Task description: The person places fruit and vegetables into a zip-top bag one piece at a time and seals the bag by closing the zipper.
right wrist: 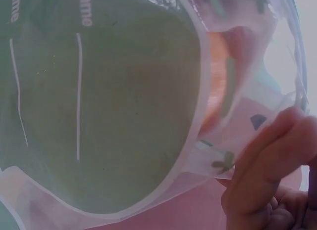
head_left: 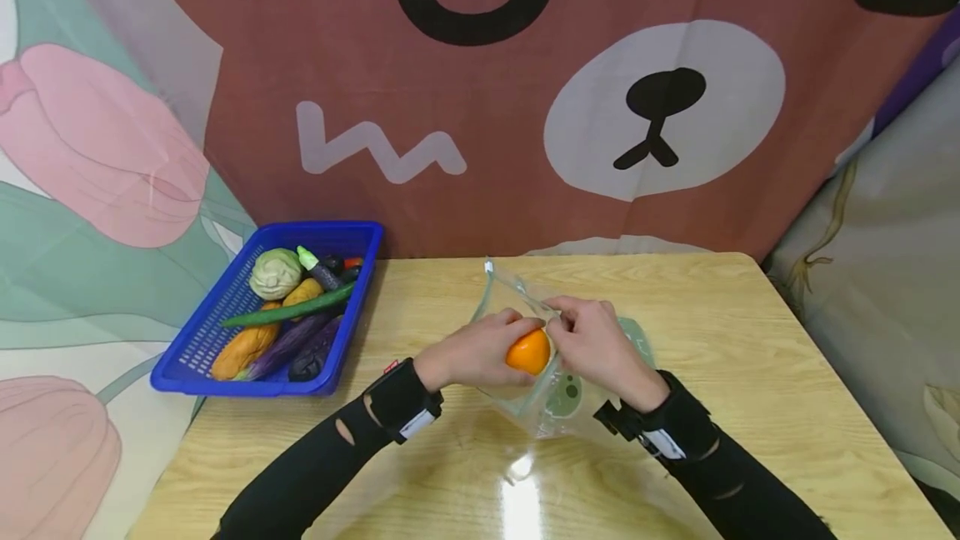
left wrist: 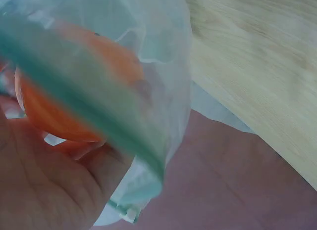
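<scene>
An orange round fruit (head_left: 528,352) sits in the grip of my left hand (head_left: 480,350), at the mouth of a clear zip bag (head_left: 517,407) with green trim. In the left wrist view the bag's green zip edge (left wrist: 84,99) crosses in front of the fruit (left wrist: 64,118), whose lower side lies against my fingers. My right hand (head_left: 600,347) pinches the bag's rim, just right of the fruit. The right wrist view has the bag's green printed panel (right wrist: 133,111) up close, with my right fingers (right wrist: 270,165) curled at its edge.
On the table's left stands a blue basket (head_left: 168,377) of vegetables: a cabbage (head_left: 276,273), a cucumber (head_left: 292,311), eggplants (head_left: 288,346) and several others. The wooden table (head_left: 750,407) ends at a curtain (head_left: 480,215) with a bear print.
</scene>
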A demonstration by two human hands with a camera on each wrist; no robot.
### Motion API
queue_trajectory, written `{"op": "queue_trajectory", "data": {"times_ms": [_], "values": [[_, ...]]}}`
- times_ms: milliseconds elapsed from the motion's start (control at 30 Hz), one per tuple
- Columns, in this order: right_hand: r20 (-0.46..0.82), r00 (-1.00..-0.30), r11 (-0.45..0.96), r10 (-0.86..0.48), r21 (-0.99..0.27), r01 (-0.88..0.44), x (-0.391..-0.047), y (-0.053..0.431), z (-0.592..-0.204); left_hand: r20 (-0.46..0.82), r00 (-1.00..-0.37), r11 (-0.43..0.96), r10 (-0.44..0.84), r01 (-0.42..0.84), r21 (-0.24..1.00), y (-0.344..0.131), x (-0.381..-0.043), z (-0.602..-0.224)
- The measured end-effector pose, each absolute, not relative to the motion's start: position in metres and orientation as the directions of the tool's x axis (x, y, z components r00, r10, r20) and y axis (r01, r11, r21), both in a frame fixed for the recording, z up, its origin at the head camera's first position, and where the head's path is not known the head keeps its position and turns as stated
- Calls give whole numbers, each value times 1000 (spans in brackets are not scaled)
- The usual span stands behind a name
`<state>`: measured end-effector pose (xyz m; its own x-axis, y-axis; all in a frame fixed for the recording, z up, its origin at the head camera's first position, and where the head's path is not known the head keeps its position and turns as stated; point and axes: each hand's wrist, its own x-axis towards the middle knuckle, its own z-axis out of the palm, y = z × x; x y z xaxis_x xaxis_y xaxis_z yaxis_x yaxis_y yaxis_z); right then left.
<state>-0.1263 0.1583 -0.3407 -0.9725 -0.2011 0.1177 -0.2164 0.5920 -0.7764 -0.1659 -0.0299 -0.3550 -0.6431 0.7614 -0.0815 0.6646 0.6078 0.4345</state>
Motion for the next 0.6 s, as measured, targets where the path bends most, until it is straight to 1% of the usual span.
{"op": "queue_trajectory", "data": {"times_ms": [167, 433, 600], "values": [[153, -967, 585, -206, -773, -247, -124, 159, -341, -132, -642, 636, 755, 670, 382, -23, -166, -358], [197, -966, 549, -167, -795, -258, -122, 163, -339, -149, -660, 672, 737, 691, 264, -16, -163, -358], [204, -964, 549, -169, -793, -264, -120, 167, -340, -167, -659, 679, 733, 696, 236, -14, -162, -355]]}}
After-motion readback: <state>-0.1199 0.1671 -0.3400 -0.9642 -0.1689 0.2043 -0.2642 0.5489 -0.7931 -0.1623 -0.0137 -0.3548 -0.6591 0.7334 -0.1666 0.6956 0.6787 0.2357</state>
